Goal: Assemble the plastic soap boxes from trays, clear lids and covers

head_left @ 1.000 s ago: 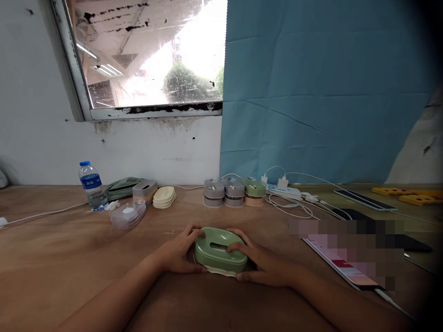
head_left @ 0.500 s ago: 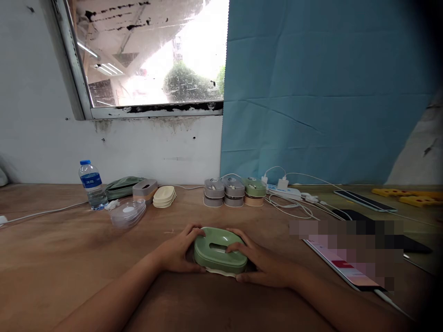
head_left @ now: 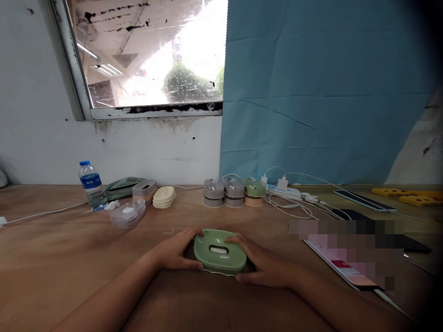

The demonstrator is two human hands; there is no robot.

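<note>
A green oval soap dish [head_left: 221, 265] with a slot in its middle rests on the table in front of me. Something pale shows through the slot, and a thin cream rim [head_left: 221, 275] peeks out beneath the near edge. My left hand [head_left: 180, 251] grips its left end, fingers at the far rim and thumb low at the near corner. On the other end, my right hand [head_left: 259, 260] has its fingers on the top right rim and its thumb at the lower right edge.
Behind are a water bottle [head_left: 92, 186], a clear plastic tray [head_left: 128, 214], a grey soap box [head_left: 145, 190], stacked cream pieces [head_left: 164, 197] and several two-tier boxes [head_left: 233, 191]. A phone [head_left: 346, 265], power strip [head_left: 284, 191] and cables lie to the right.
The right index finger has drawn back from the slot to the rim. The dish has settled lower over the cream piece, which now shows less at the near edge, and the slot looks pale inside.
</note>
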